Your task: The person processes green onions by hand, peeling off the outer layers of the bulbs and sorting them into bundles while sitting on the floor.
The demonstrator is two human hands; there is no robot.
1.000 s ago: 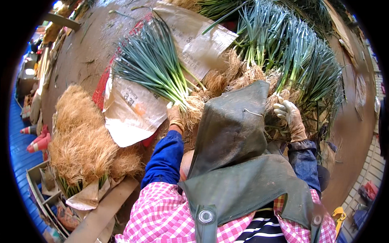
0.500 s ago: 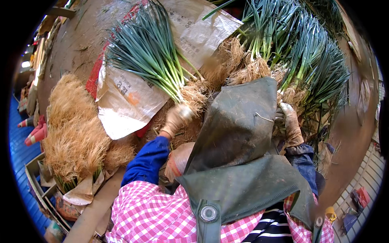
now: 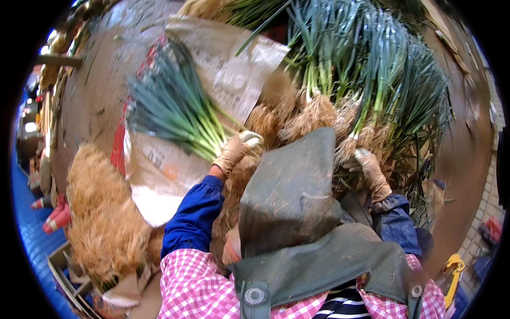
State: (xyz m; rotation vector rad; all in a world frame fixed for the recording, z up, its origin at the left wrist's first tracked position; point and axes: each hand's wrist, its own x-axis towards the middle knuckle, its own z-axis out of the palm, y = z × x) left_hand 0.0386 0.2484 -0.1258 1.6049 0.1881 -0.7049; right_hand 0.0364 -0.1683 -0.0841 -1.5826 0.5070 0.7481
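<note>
My left hand (image 3: pixel 237 152), in a pale glove with a blue sleeve, is closed over the root end of a bunch of green onions (image 3: pixel 180 103). The bunch lies on a whitish woven sack (image 3: pixel 164 186), its long green leaves fanned toward the far left. My right hand (image 3: pixel 373 174), also gloved, is beside the hanging roots (image 3: pixel 376 137) at the front of a large green onion pile (image 3: pixel 388 74). Its fingers are stretched toward the left and apart, with nothing clearly held. A dark green apron (image 3: pixel 289 194) covers my lap between the two hands.
At the left stands a tall stack of bundled onions (image 3: pixel 106 223) with tan roots facing up. A compartmented crate (image 3: pixel 66 276) is below it. Wet brown ground (image 3: pixel 95 101) stretches far left. A yellow-handled object (image 3: pixel 453 274) lies at the near right.
My left hand has moved up onto the bunch's root end and closed there. My right hand stays by the pile, its fingers now more spread. The whole view has shifted slightly.
</note>
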